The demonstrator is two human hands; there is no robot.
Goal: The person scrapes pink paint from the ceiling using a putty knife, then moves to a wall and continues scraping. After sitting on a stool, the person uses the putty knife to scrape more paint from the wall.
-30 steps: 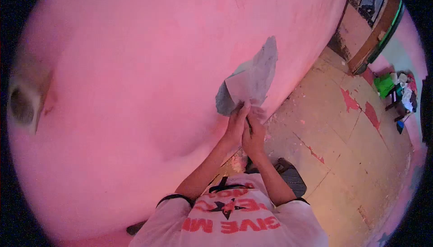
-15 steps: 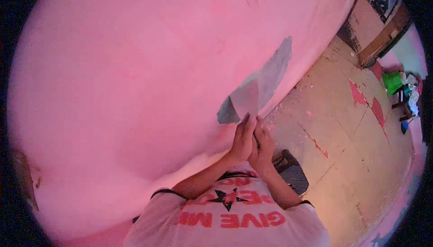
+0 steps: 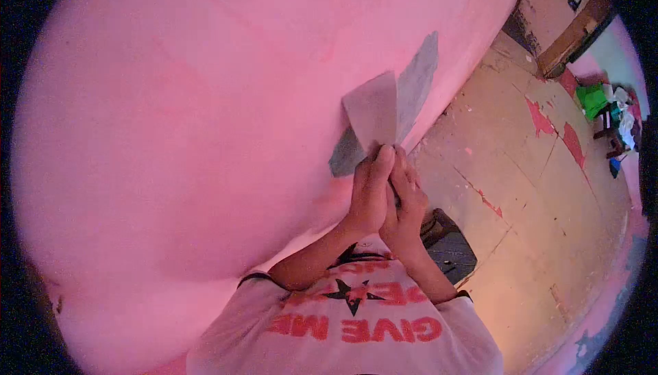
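In front of me is a pink painted wall [image 3: 226, 115] with a bare grey patch [image 3: 418, 77] where paint is off. A greyish-pink flap of peeling paint [image 3: 373, 108] spans the patch, its wide end up at the pink paint and its narrow end at my fingers. My left hand [image 3: 370, 193] is closed on the flap's lower end, thumb pointing up. Pressed against it, my right hand [image 3: 408, 197] is also closed at that narrow end, its fingertips partly hidden behind the left hand. A darker grey piece of the bare patch [image 3: 347, 152] shows left of the flap.
A dark chair or stool [image 3: 449, 248] stands just right of my forearm. The worn floor [image 3: 507, 169] has red patches. Farther off are a green cloth or bag [image 3: 591, 100] among cluttered items and a wooden furniture piece [image 3: 572, 36].
The flap has lengthened and widened, its upper edge reaching farther up the wall and leftward. My hands have come slightly up in view, still together at its narrow end.
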